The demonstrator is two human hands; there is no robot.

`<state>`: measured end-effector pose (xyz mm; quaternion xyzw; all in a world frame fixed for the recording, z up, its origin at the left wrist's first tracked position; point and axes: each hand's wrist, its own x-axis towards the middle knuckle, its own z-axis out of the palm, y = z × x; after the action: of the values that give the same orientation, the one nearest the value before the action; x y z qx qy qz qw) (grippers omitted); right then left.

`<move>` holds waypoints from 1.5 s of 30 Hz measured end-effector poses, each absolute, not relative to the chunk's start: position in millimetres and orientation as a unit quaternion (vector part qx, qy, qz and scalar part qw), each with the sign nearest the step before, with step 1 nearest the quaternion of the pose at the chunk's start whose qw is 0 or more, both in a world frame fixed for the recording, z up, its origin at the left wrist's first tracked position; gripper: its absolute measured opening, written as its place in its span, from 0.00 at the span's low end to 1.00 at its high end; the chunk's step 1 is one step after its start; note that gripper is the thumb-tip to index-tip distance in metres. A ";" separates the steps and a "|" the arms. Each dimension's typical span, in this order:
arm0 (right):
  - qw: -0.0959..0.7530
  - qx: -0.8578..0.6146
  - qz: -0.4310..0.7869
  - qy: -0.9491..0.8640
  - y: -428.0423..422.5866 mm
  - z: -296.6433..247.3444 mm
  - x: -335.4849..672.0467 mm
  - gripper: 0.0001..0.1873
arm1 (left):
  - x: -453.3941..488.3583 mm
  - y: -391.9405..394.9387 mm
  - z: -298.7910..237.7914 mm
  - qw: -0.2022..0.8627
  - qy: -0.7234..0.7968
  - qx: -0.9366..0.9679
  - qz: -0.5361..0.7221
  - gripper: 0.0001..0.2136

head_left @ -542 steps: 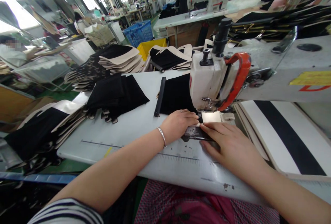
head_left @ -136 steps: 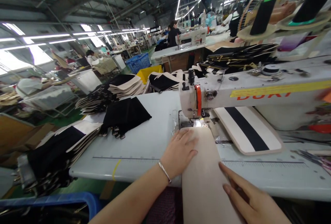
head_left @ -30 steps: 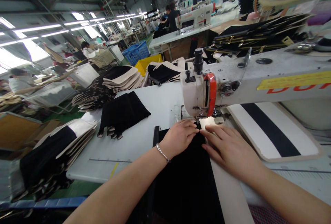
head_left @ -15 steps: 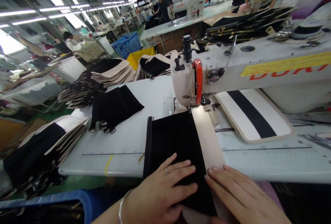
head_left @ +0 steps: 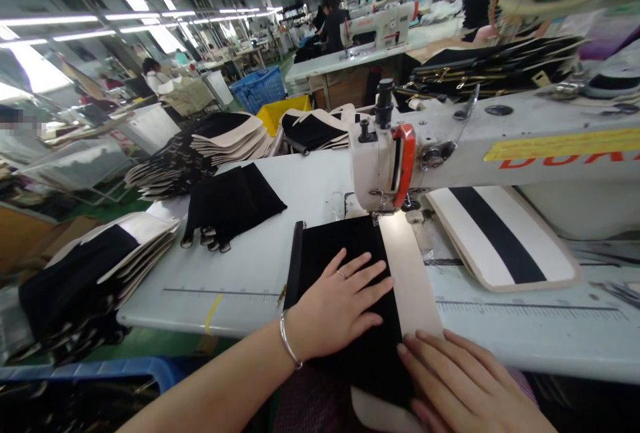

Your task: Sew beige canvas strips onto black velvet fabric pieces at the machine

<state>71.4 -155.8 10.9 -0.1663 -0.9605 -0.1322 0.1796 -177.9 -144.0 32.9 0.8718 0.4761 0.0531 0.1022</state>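
Note:
A black fabric piece [head_left: 327, 246] lies on a longer beige panel [head_left: 411, 273], its far edge under the presser foot of the sewing machine [head_left: 373, 176]. My left hand [head_left: 340, 309], wearing a ring and bracelet, rests on the black fabric with its fingers spread. At the near right side, my right hand [head_left: 460, 373] lies over the beige panel, fingers stretched out close together and fingertips at the black piece's edge. A dark folded strip with a small gold zipper pull [head_left: 282, 294] runs along the left side. The near end hangs past the table edge.
Black pieces [head_left: 235, 203] lie left on the table [head_left: 220, 266], near stacked black-and-beige panels [head_left: 145, 239]. A cream panel with a black stripe [head_left: 505, 239] sits under the machine arm. A blue bin [head_left: 167, 373] stands lower left. Other people are in the background.
My left hand has moved forward on the black fabric, toward the needle, and its fingers are spread wider. My right hand stays at the panel's right edge. The camera view has shifted slightly.

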 end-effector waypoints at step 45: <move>0.159 -0.293 0.072 -0.940 -71.1 8.4 39.7 0.17 | -207.1 -78.6 22.3 0.042 0.387 0.911 0.135 0.13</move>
<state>39.7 -71.1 8.4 -0.2932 -0.9399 0.0723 0.1592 -207.1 -78.6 22.3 0.9112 0.3867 0.1355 0.0422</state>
